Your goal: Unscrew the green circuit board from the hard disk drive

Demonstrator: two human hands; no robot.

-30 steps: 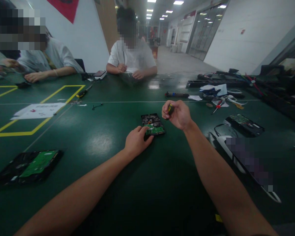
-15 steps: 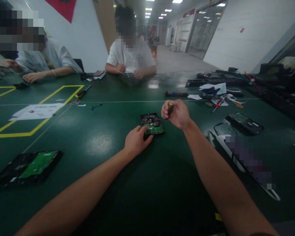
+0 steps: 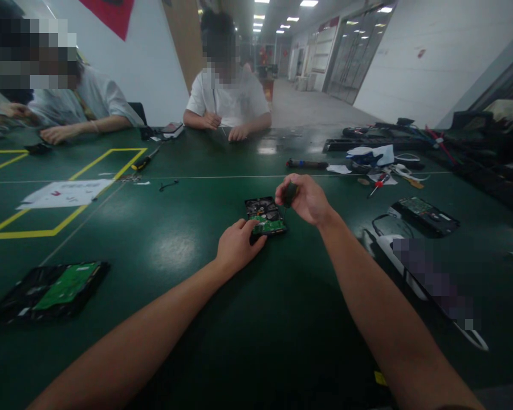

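Observation:
My left hand (image 3: 236, 242) grips the near left side of a small hard drive (image 3: 267, 226), fingers on its green circuit board and thumb along the front edge. The drive lies flat on the table, board side up. Just above and right of it, my right hand (image 3: 304, 198) curls around the dark handle of a screwdriver (image 3: 289, 195). Its thin shaft barely shows, pointing down by the drive's right edge; I cannot make out where the tip rests.
Other hard drives lie at the left (image 3: 66, 290) and right (image 3: 425, 215). A white-edged device (image 3: 404, 267) is near my right forearm. Farther back are a screwdriver (image 3: 143, 162), a paper sheet (image 3: 64, 193), a dark cylindrical tool (image 3: 306, 164) and cables. People sit across the table (image 3: 282, 145).
My right hand's fingers have shifted slightly left and loosened around the handle, whose yellow part no longer shows. My left hand and the drive stay put. The person opposite lowered one hand.

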